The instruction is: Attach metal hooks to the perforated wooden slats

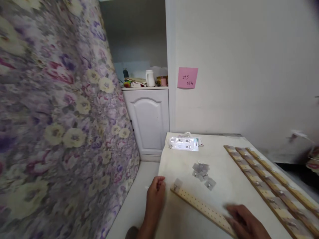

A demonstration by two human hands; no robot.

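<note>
A pale wooden strip (202,208) with rows of small holes lies slantwise on the white table. On its far left end sits a clear square adhesive hook (177,185). My left hand (156,188) rests at the table's left edge, fingers curled inward, a little left of that end; nothing shows in it. At the strip's near right end is my right hand (243,219), its fingers smeared by motion, so its grip cannot be made out. Beyond the strip lies a small heap of clear square hooks (200,170), with one hook (210,184) at its near side.
Three wooden strips (256,183) bearing clear hooks lie side by side along the table's right. A clear hook package (183,144) lies at the far left. A floral curtain (74,116) hangs left; a white cabinet (149,116) and wall stand behind.
</note>
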